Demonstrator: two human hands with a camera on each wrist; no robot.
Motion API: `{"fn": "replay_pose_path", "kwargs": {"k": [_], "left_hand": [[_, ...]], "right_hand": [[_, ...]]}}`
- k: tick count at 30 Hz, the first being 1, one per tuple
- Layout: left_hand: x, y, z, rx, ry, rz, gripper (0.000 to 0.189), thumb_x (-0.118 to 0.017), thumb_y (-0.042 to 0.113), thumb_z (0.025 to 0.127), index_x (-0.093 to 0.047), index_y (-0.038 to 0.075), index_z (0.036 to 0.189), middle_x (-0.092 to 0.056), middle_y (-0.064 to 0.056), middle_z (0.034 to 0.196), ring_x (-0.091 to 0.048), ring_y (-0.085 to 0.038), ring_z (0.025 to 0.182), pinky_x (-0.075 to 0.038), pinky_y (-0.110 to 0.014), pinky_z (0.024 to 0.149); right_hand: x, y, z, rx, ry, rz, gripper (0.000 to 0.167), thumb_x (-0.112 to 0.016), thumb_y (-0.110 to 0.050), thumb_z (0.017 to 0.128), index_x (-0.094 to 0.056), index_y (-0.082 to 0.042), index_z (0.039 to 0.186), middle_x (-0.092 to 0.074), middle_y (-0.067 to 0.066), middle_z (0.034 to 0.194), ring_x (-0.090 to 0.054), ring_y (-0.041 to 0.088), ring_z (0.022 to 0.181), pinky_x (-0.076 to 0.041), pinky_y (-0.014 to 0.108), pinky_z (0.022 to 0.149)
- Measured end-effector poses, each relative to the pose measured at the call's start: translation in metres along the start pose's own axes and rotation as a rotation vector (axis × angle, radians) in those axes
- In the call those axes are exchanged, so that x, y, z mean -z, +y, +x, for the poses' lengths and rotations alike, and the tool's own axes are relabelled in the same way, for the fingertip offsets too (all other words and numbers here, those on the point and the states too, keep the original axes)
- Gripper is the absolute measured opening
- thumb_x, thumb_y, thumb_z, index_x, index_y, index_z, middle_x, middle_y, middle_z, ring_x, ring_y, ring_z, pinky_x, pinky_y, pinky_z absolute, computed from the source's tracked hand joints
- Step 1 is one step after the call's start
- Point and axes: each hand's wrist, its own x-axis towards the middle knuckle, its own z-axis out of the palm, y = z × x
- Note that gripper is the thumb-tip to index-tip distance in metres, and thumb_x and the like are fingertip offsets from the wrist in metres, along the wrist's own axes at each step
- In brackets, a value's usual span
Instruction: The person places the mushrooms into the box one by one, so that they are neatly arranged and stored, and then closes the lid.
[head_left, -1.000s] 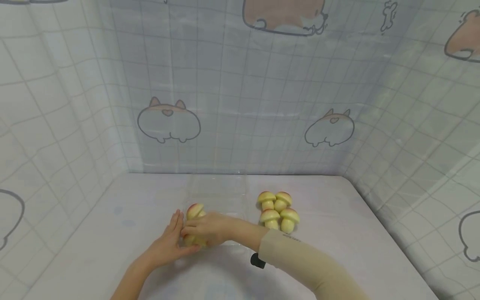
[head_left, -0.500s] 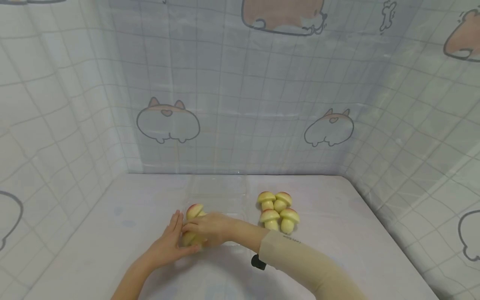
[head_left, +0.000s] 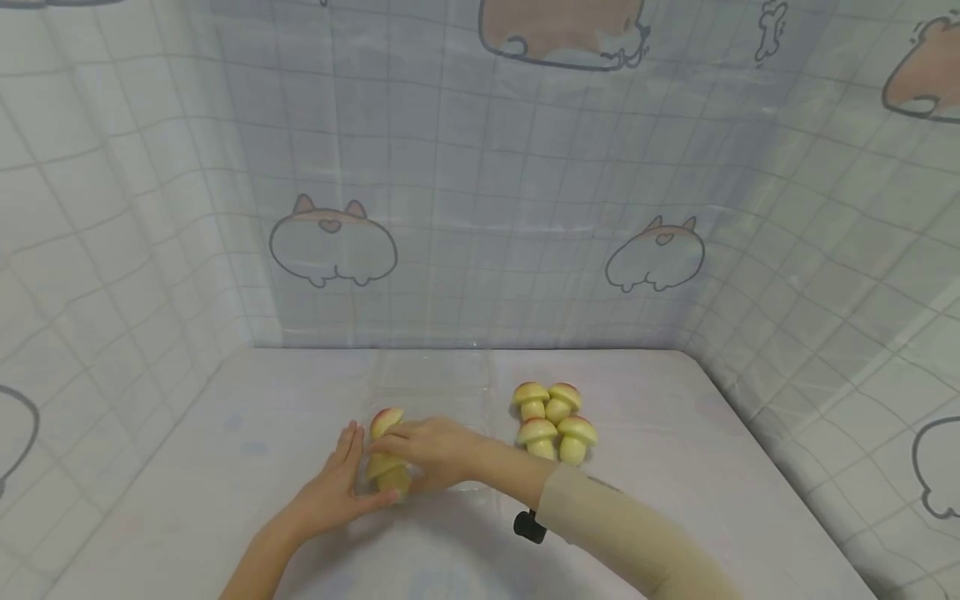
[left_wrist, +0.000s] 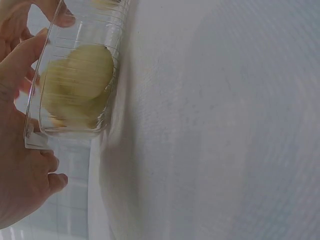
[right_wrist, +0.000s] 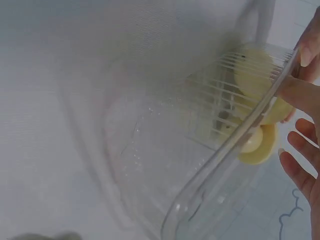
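Observation:
A clear plastic container (right_wrist: 190,200) holds several yellow toy mushrooms at its left end. My left hand (head_left: 330,492) braces that front left corner; its fingers lie straight along the side, and the thumb reaches across the front rim. Just over the mushrooms is my right hand (head_left: 435,450), with thumb and fingers spread apart in the right wrist view. In front of it a mushroom (head_left: 393,475) shows, and another mushroom (head_left: 386,421) peeks out behind. The right fingertips partly cover the mushrooms, so any contact is hard to make out.
Several more toy mushrooms (head_left: 555,423) stand grouped to the right of the container. A black device (head_left: 529,527) sits under the right forearm. Cloth-covered walls (head_left: 480,208) enclose the white tabletop (head_left: 675,467) at the back and sides.
My right hand has lifted slightly and shifted right, uncovering more of the front mushroom. The left hand keeps its place. The mushrooms outside the container have stayed put.

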Motion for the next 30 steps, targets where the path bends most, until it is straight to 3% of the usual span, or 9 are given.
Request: {"fn": "replay_pose_path", "kwargs": {"k": [9,17,23,30], "left_hand": [[0.001,0.001,-0.001,0.0,0.006,-0.001,0.115,-0.066,0.056,0.084,-0.001,-0.014,0.147,0.007,-0.033,0.154,-0.001,-0.054,0.138,-0.019,-0.072,0.101],[0.0,-0.002,0.0,-0.011,0.016,0.001,0.115,-0.067,0.056,0.083,-0.002,-0.014,0.147,0.007,-0.034,0.154,-0.001,-0.055,0.138,-0.02,-0.074,0.099],[-0.003,-0.005,0.002,-0.024,0.02,-0.001,0.115,-0.067,0.055,0.083,-0.002,-0.014,0.147,0.007,-0.034,0.153,-0.001,-0.055,0.138,-0.019,-0.073,0.1],[-0.005,-0.007,0.005,-0.027,0.046,0.008,0.115,-0.069,0.054,0.082,-0.003,-0.014,0.147,0.005,-0.034,0.154,-0.002,-0.054,0.138,-0.019,-0.07,0.103]], "right_hand": [[0.009,0.004,-0.022,-0.09,0.057,0.043,0.083,-0.078,-0.047,0.078,-0.037,-0.023,0.145,-0.046,-0.007,0.142,-0.054,0.007,0.115,-0.047,0.024,0.093],[0.022,0.005,-0.042,-0.119,0.249,0.158,0.095,-0.081,-0.045,0.076,-0.026,-0.023,0.15,-0.048,-0.003,0.141,-0.061,0.012,0.107,-0.051,0.024,0.086],[0.029,0.009,-0.058,-0.149,0.355,0.21,0.096,-0.078,-0.054,0.074,-0.028,-0.022,0.15,-0.048,-0.002,0.142,-0.057,0.013,0.116,-0.049,0.025,0.092],[0.035,0.016,-0.078,-0.162,0.474,0.249,0.092,-0.079,-0.052,0.073,-0.034,-0.021,0.147,-0.05,-0.004,0.14,-0.054,0.01,0.119,-0.049,0.025,0.092]]}}
